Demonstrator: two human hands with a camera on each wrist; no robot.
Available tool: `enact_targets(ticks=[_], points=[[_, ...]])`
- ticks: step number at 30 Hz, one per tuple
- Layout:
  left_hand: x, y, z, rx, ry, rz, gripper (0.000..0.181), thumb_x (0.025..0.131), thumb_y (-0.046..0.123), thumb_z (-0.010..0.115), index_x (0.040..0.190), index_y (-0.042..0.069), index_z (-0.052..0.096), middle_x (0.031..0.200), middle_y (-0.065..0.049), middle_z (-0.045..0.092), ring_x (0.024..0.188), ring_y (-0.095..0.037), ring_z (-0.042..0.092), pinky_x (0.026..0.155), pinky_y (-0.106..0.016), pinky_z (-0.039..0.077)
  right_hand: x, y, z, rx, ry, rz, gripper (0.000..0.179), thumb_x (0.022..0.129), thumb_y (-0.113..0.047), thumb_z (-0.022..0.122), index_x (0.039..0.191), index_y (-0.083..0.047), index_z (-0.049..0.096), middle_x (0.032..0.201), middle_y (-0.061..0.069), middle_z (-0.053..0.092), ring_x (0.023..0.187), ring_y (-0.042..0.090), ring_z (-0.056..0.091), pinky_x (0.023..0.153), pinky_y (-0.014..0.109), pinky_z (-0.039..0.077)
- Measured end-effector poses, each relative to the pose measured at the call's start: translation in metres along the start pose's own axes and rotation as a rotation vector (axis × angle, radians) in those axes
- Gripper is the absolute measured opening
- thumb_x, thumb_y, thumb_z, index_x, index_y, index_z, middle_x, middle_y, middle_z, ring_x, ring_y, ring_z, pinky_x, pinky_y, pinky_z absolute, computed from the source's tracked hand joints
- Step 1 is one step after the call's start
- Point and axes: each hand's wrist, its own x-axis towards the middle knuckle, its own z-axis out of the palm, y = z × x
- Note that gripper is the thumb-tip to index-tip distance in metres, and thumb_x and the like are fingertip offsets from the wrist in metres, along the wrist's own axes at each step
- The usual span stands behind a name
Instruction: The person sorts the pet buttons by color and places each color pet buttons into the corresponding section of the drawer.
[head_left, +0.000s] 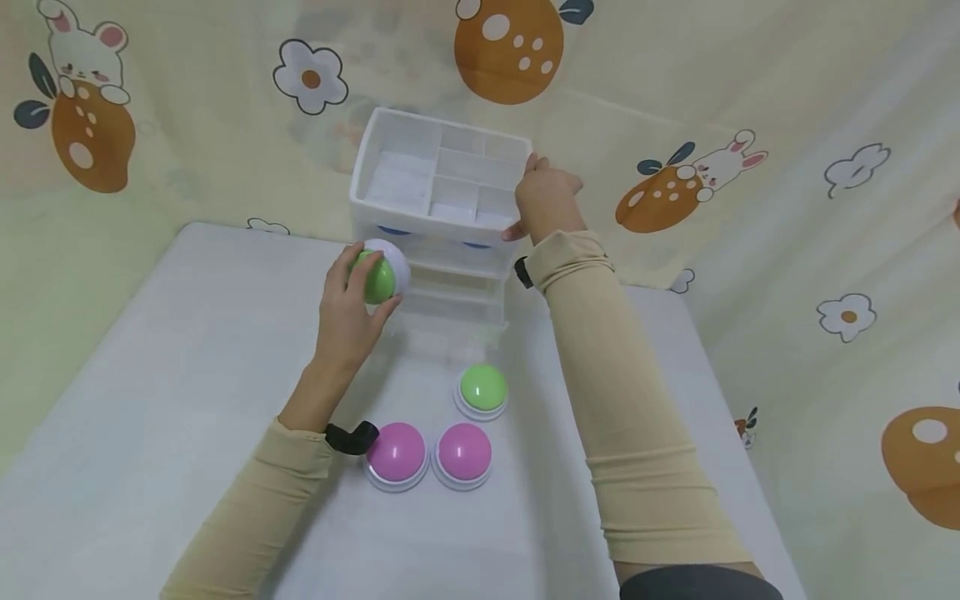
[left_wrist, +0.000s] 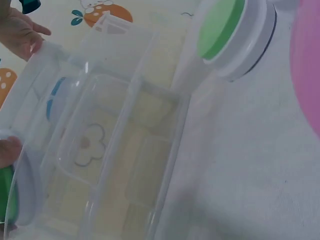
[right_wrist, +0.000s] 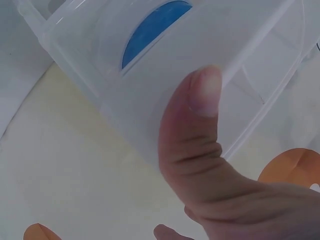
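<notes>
Here, the left hand (head_left: 347, 315) pinches a green-domed puck (head_left: 380, 280); the right hand (head_left: 548, 200), fingers apart, touches a blue-marked organizer (head_left: 405, 171).

The scene is lit softly and rather evenly, and small highlights are thrown on the green dome (head_left: 483, 387) and pink domes (head_left: 396, 452), by which light from above is suggested. Faint, soft-edged shadows are cast across the white table (head_left: 187, 375) beside the left sleeve (head_left: 255, 508) and right sleeve (head_left: 626, 375). In the left wrist view, detail is softened and pale glints are caught by the clear drawer unit (left_wrist: 114, 142). The right wrist view is dim and greyish, the thumb (right_wrist: 192, 135) being partly shaded.
</notes>
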Motion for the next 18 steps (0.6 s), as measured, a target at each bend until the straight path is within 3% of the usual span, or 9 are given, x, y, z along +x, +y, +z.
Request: enact_targets(ticks=[10, 18], points=[[0.007, 0.005, -0.009, 0.101, -0.208, 0.004, 0.061, 0.077, 0.019, 0.079, 0.132, 0.013, 0.054, 0.140, -0.021, 0.041, 0.128, -0.040, 0.043, 0.098, -0.055, 0.046, 0.000, 0.000, 0.000, -0.010, -0.031, -0.001, 0.119, 0.087, -0.059, 0.055, 0.140, 0.011, -0.024, 0.155, 0.028, -0.012, 0.142, 0.042, 0.021, 0.113, 0.056, 0.027], [0.013, 0.013, -0.012, 0.175, -0.343, -0.037, 0.058, 0.081, 0.022, 0.076, 0.135, 0.014, 0.054, 0.141, -0.024, 0.039, 0.128, -0.043, 0.042, 0.099, -0.057, 0.044, 0.000, 0.001, 0.000, -0.004, -0.031, 0.002, 0.118, 0.087, -0.059, 0.055, 0.140, 0.010, -0.025, 0.155, 0.027, -0.013, 0.142, 0.041, 0.022, 0.112, 0.056, 0.028]])
